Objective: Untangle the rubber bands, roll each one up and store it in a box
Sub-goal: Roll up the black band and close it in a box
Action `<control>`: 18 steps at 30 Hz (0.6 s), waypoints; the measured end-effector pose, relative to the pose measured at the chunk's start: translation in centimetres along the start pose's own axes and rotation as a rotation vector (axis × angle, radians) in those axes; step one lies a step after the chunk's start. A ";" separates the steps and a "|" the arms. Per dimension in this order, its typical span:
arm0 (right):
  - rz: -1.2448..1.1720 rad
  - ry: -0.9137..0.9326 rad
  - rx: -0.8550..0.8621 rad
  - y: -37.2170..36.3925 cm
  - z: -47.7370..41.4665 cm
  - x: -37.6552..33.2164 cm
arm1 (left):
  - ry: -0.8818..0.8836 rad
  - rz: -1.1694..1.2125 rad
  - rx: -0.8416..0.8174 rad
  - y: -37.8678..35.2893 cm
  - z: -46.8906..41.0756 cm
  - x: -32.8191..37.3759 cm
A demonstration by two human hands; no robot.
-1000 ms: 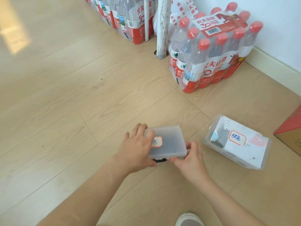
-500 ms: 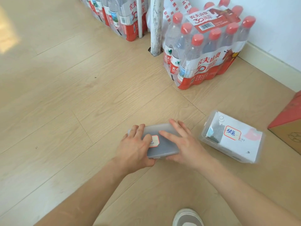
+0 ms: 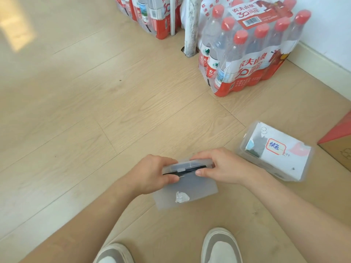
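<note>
I hold a small frosted plastic box (image 3: pixel 197 188) above the wooden floor, tilted so its underside faces me; a torn white sticker is on that face. My left hand (image 3: pixel 152 173) grips the box's left end, thumb on the near face. My right hand (image 3: pixel 224 166) grips the right end, fingers curled over the lid's rim and thumb at the seam. The lid is slightly ajar, and something dark shows in the gap; I cannot tell what it is. No loose rubber bands are visible.
A second clear box (image 3: pixel 275 150) with papers and a red-bordered label lies on the floor to the right. A shrink-wrapped pack of water bottles (image 3: pixel 247 52) stands beyond, beside a white pole (image 3: pixel 191 25). A cardboard box (image 3: pixel 340 141) is at the right edge. My shoes (image 3: pixel 220 245) are below.
The box was lying flat on the floor under both hands. It is now lifted and tipped toward me, the lid slightly ajar, with both hands shifted to grip its ends.
</note>
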State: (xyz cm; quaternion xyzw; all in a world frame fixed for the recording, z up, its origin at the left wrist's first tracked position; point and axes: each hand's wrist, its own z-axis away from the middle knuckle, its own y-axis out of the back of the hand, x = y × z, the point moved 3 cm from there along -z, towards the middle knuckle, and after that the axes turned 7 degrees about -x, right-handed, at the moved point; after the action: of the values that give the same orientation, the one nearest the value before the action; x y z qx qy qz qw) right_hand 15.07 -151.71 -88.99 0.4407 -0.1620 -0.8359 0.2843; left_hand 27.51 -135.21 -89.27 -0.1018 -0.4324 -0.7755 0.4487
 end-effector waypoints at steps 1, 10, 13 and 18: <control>-0.008 -0.027 0.005 -0.1 -0.3 0.1 | -0.002 0.015 0.050 -0.4 0.2 0.0; 0.064 -0.141 0.227 -2.5 -1.4 0.6 | 0.020 0.141 0.368 -3.0 0.7 -0.4; 0.139 -0.122 0.351 -3.5 0.0 0.0 | 0.042 0.171 0.400 -3.3 0.6 -0.5; 0.331 -0.024 0.094 -5.5 0.8 -1.5 | 0.039 0.164 0.460 -3.7 0.6 -0.4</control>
State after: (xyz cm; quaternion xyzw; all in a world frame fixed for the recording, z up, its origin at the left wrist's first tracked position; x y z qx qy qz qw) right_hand 13.25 -146.39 -90.45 0.4107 -0.2746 -0.7743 0.3954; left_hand 24.74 -133.66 -91.22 -0.0169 -0.5791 -0.6196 0.5295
